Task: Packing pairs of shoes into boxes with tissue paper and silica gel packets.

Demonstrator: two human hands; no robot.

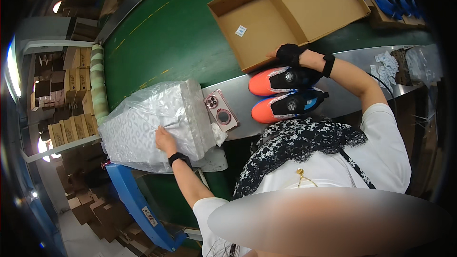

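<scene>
Hands on patterned tissue and shoebox
Left hand [164, 139] lies flat, fingers together, on white patterned tissue stack [143, 126]; right hand [287, 55] grips open brown cardboard shoebox [266, 28], wrist bent.

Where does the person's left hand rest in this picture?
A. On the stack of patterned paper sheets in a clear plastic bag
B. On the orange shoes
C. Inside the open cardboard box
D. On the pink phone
A: the left hand lies on the paper stack, while the right hand is at the box edge above the shoes.
</scene>
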